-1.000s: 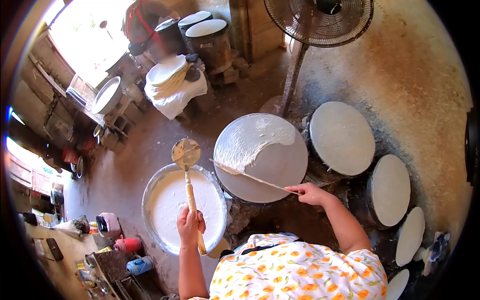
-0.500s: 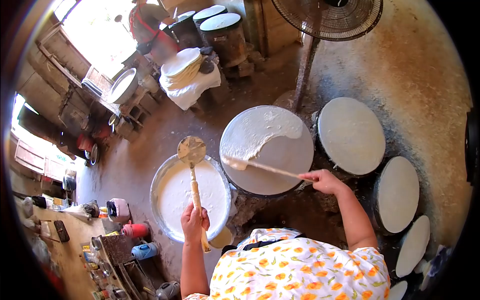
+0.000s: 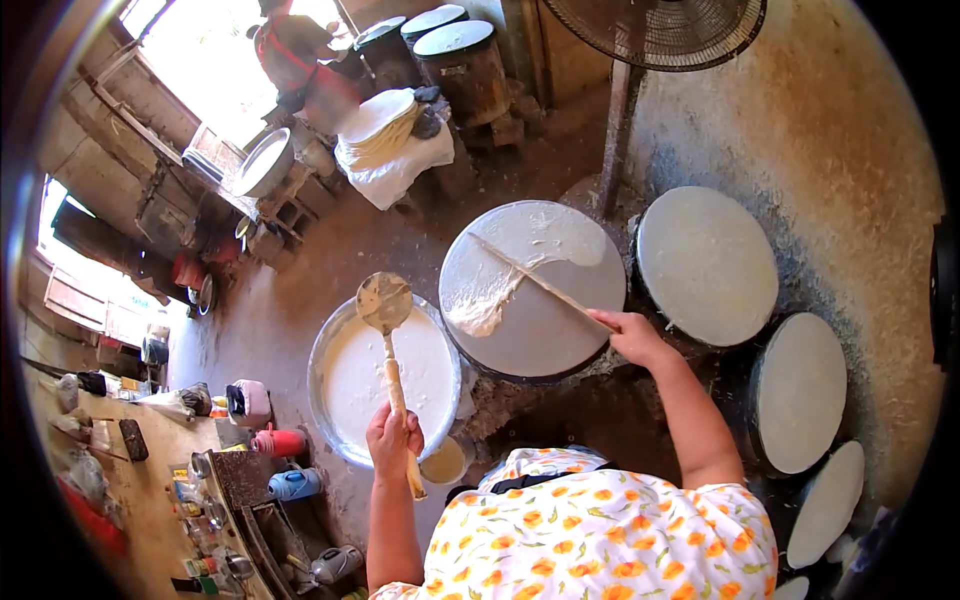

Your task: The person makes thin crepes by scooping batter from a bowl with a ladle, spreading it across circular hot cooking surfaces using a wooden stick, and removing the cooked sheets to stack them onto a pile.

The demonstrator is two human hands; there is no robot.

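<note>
My left hand [image 3: 392, 440] is closed round the handle of a ladle [image 3: 384, 302], whose round bowl, coated with batter, is raised over a wide metal basin [image 3: 316, 400] of white batter. In my right hand [image 3: 634, 340] is a thin wooden stick [image 3: 548, 287], held by one end. The stick lies slantwise across a round griddle [image 3: 540, 345]. White batter [image 3: 478, 300] covers the griddle's far and left part in an uneven layer with a thick ridge, while its near right part shows a smooth grey surface.
Several round griddle tops, one being a pale disc [image 3: 707, 265], line the right wall. A fan [image 3: 660, 30] stands beyond. At the back, a person [image 3: 305, 60] is near a stack of flat round sheets [image 3: 380, 125] and drums [image 3: 460, 75]. A table [image 3: 150, 480] holds clutter.
My right hand has moved slightly up and left. The stick has swung from the griddle's left edge to its far part, and more batter lies along the left side. The ladle stays over the basin.
</note>
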